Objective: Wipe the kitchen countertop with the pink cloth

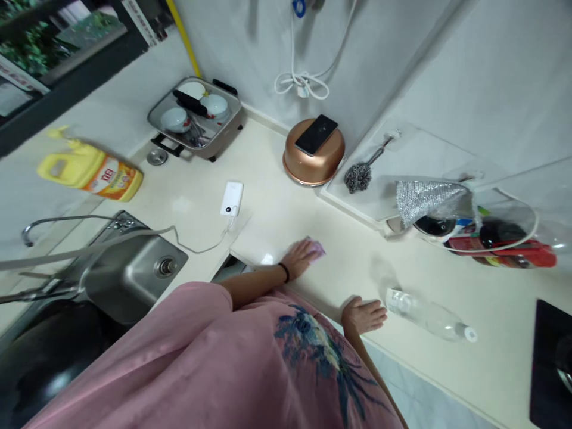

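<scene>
My left hand [298, 261], a dark band on its wrist, presses a small purple cloth [316, 250] onto the pale countertop [272, 220]. Part of the cloth is hidden under the fingers. To the right, my right hand [365, 315] rests palm down by the counter's front edge with its fingers stretched out. It holds nothing. A clear plastic bottle [435, 316] with a white cap stands close to these fingertips. A white power bank [232, 198] with a cable lies on the counter, left of and beyond my left hand.
A copper-coloured pot [308, 155] with a phone [316, 135] on top is near the wall. Left are an electric pan [218, 137] holding bowls, a yellow detergent jug [92, 173] and a steel sink [120, 268]. A black hob [552, 363] sits far right.
</scene>
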A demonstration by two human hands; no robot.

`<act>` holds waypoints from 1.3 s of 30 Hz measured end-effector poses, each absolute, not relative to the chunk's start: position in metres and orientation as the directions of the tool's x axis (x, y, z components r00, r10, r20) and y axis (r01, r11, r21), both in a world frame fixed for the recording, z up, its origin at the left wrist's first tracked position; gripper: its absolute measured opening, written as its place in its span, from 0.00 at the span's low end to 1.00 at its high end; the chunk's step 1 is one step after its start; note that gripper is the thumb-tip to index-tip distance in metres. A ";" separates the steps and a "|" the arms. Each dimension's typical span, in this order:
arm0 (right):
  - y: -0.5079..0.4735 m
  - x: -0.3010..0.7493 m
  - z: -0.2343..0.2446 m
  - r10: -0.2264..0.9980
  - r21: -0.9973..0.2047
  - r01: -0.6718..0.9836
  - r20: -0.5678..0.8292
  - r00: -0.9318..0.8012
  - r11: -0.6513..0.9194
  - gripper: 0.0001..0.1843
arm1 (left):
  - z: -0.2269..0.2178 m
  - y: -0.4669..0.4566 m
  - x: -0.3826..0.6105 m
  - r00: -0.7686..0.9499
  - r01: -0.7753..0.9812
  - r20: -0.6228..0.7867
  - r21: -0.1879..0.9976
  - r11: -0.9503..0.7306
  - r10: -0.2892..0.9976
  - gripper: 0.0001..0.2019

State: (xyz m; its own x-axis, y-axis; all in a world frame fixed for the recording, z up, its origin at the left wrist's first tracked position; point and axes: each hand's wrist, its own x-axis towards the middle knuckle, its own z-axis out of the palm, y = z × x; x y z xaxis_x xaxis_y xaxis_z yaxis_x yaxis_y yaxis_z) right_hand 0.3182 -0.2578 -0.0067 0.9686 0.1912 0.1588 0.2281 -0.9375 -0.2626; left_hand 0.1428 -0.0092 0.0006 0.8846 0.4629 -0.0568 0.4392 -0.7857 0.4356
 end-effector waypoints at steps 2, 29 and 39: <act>-0.259 0.319 -0.009 0.187 -0.273 0.219 0.137 0.973 -0.937 0.41 | 0.005 0.023 0.115 0.765 0.616 -0.107 0.408 -0.673 0.635 0.31; -0.363 0.376 -0.024 0.612 -0.323 0.619 0.134 0.779 -0.716 0.40 | -0.001 -0.157 0.220 0.970 0.172 0.093 0.400 -0.900 0.226 0.23; -0.360 0.369 -0.023 0.608 -0.278 0.638 0.195 0.770 -0.718 0.38 | 0.027 0.039 0.090 0.473 0.850 -0.159 0.343 -0.401 0.867 0.32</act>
State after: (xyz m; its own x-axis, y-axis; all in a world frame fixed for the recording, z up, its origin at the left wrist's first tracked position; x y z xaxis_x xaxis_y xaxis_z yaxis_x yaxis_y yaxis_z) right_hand 0.3693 -0.3600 -0.0226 0.7696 0.6082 0.1946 0.6379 -0.7183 -0.2778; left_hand 0.0905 0.0387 0.0270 0.4729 0.8666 -0.1593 0.8497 -0.4007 0.3427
